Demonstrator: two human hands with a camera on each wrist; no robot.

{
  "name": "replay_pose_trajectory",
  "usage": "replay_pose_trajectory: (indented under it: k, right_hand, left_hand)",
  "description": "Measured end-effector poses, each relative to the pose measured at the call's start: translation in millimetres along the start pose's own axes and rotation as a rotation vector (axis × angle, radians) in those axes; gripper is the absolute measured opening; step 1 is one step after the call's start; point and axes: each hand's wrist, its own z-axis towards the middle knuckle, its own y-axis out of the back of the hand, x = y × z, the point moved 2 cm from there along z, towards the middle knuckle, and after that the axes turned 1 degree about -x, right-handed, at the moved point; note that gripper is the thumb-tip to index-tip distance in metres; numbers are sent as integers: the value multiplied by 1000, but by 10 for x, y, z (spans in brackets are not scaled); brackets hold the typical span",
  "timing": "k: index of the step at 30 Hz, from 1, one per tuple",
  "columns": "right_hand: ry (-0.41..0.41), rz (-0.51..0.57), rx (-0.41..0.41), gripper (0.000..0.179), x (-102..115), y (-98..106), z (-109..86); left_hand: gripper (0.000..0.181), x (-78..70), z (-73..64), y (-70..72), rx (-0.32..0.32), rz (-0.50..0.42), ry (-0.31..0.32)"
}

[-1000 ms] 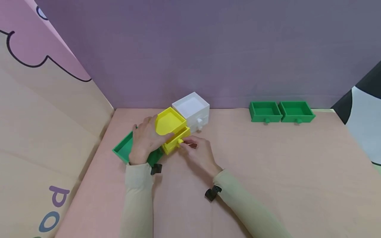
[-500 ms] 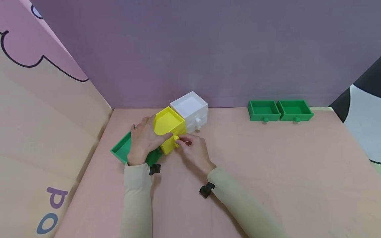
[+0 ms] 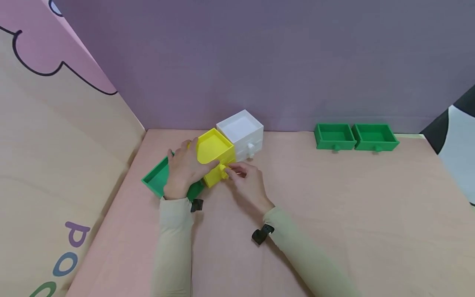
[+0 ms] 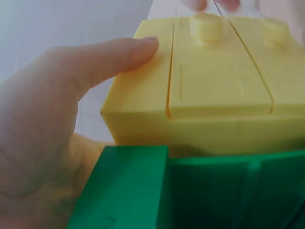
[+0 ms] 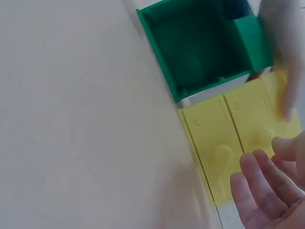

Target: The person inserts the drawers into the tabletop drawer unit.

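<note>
The yellow drawer (image 4: pixel 219 78) has slid into the yellow box (image 3: pixel 212 147) by the white box (image 3: pixel 241 131). My right grip (image 3: pixel 251 185), loose, is at its knob (image 4: pixel 206 28); my left grip (image 3: pixel 184 170), fingers spread, touches the yellow box.

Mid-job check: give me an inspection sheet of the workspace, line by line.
Surface: pink tabletop.
Job's things: yellow cabinet, two drawers shut; white cabinet beside it; green casing at left; two green drawers at right.
Clutter: nothing seen.
Hands: left hand, thumb on the yellow cabinet's front; right hand at the upper knob, grip unclear.
Cables: nothing seen.
Surroundings: purple-grey backdrop behind, printed panel at left.
</note>
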Motion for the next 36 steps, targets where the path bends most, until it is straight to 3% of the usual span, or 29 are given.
replay_pose_trajectory:
  k: [3, 8, 10, 14, 19, 23, 31, 36]
  right_hand:
    - [-22, 38, -5, 22, 14, 133, 0]
    - [-59, 51, -53, 27, -7, 463, -6]
    - [-81, 33, -74, 28, -37, 631, -31]
    - [-115, -17, -105, 31, -143, 996, -88]
    - [-162, -57, -157, 38, -298, 1483, -66]
    - [-215, -50, -199, 43, -401, 1841, -11]
    - [-333, -78, -296, 49, -612, 2468, 65]
    - [-388, -84, -314, 53, -713, 2736, 102]
  left_hand:
    - [103, -1, -25, 47, 13, 3, 28]
    - [103, 24, -197, 255, -7, 1, 30]
    - [101, 71, -276, 338, -1, 30, 22]
    - [105, 243, -405, 436, 58, 93, 65]
    - [104, 446, -469, 467, 107, 89, 68]
    - [99, 509, -453, 461, 109, 83, 60]
    - [88, 483, -445, 473, 121, 60, 59]
    - [75, 374, -451, 447, 124, 57, 15]
